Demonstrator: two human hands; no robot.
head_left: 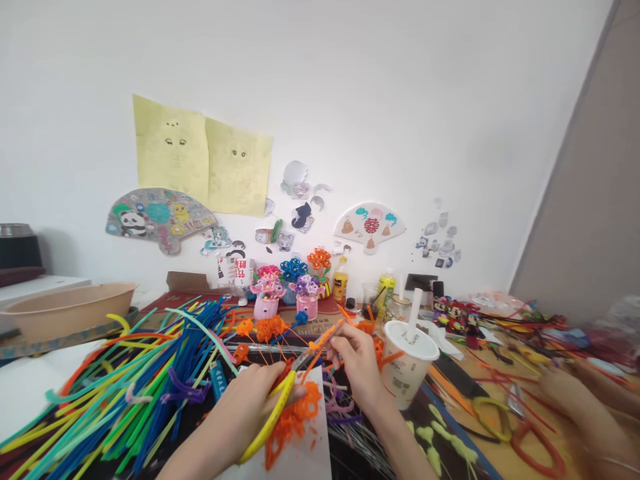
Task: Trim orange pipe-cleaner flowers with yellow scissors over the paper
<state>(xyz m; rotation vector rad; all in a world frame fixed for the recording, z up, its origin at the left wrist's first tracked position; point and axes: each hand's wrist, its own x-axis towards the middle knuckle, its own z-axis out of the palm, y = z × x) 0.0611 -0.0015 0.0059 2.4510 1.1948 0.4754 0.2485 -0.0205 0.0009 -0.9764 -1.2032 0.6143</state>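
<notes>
My left hand [245, 407] is wrapped round yellow-handled scissors [267, 420], their blades pointing up and to the right. Pinched in the fingers of my right hand [357, 357] is an orange pipe cleaner [327, 335], which meets the blades near their tips. Whether the blades are biting into it I cannot tell. Below the scissors, a heap of curled orange pipe cleaner pieces [300, 417] lies on a white sheet [317, 453]. Fluffy orange pieces on thin stems [270, 328] lie just beyond my hands.
Bundled coloured pipe cleaners [165, 380] spread across the left. A lidded drink cup with a straw [410, 360] stands close to my right forearm. Small flower pots [307, 303] line the back. At right, a co-worker's hands [575, 393] are near orange-and-yellow scissors [537, 453].
</notes>
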